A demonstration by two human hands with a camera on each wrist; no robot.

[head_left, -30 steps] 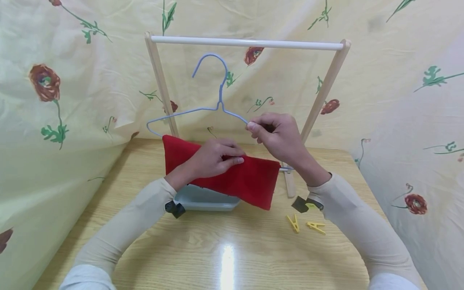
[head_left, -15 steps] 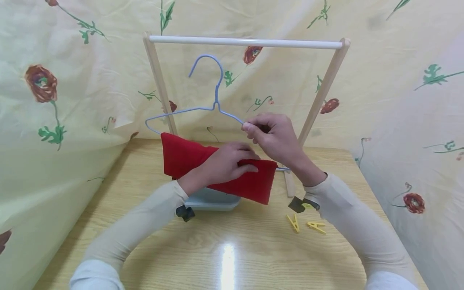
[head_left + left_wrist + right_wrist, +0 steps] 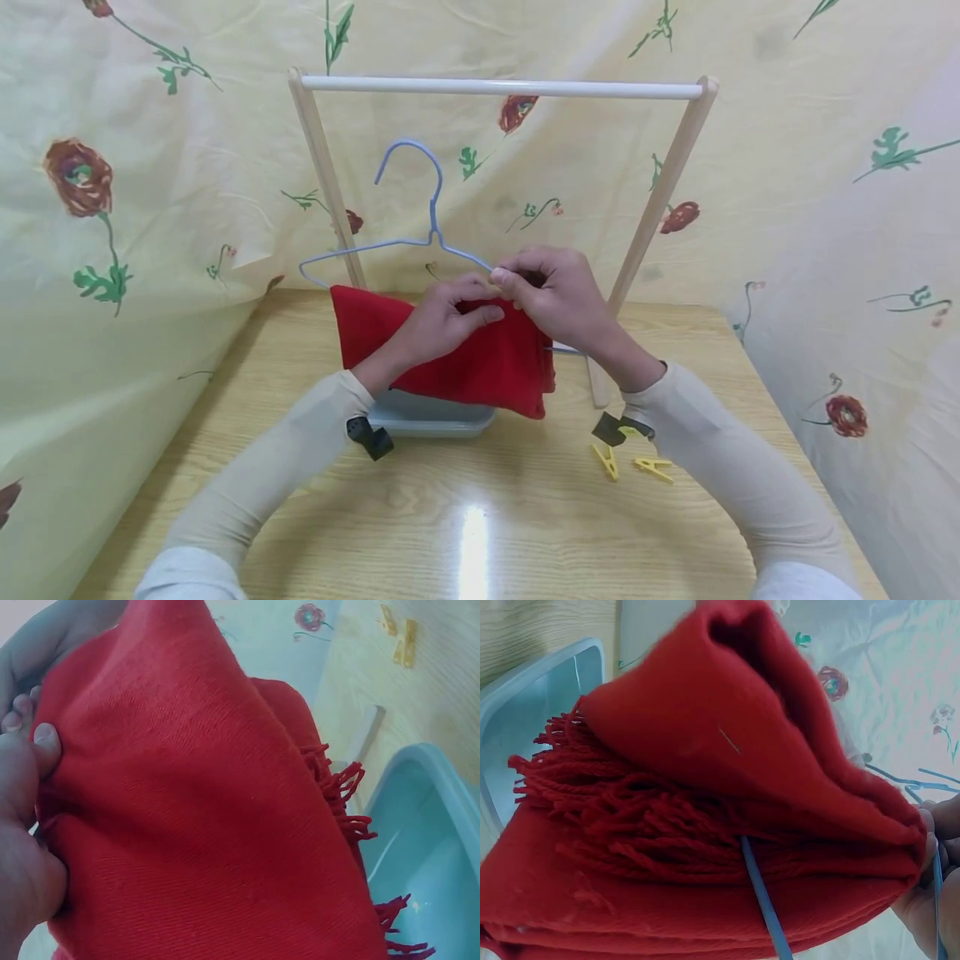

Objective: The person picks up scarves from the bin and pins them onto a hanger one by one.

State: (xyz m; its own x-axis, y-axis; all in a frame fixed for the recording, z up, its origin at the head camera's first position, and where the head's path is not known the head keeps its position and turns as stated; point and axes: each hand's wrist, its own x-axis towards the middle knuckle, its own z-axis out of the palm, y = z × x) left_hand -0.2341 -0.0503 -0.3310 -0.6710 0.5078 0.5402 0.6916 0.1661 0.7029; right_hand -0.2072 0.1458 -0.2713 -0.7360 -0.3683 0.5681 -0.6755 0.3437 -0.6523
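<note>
A red fringed scarf (image 3: 468, 358) hangs folded over the bottom bar of a blue wire hanger (image 3: 433, 218). Its fringe and layers show in the right wrist view around the blue bar (image 3: 765, 896). My left hand (image 3: 438, 321) pinches the scarf's upper edge, bunching it upward; in the left wrist view the thumb (image 3: 46, 742) presses on the red cloth (image 3: 187, 772). Close beside it, my right hand (image 3: 558, 292) pinches the hanger's right shoulder wire. Whether the right fingers also touch the scarf, I cannot tell. The hanger's hook points up, hooked on nothing.
Behind the hands stands a rack with wooden posts (image 3: 660, 196) and a white top rail (image 3: 502, 86). Below the scarf sits a pale blue basin (image 3: 431, 421). Two yellow clothespins (image 3: 606, 461) lie on the wooden table (image 3: 375, 525) at the right. Floral curtains surround it.
The hanger has dropped slightly and moved left. My left hand slid right, then back left and up, raising the scarf's top edge towards my right hand. The scarf's right end has shifted left.
</note>
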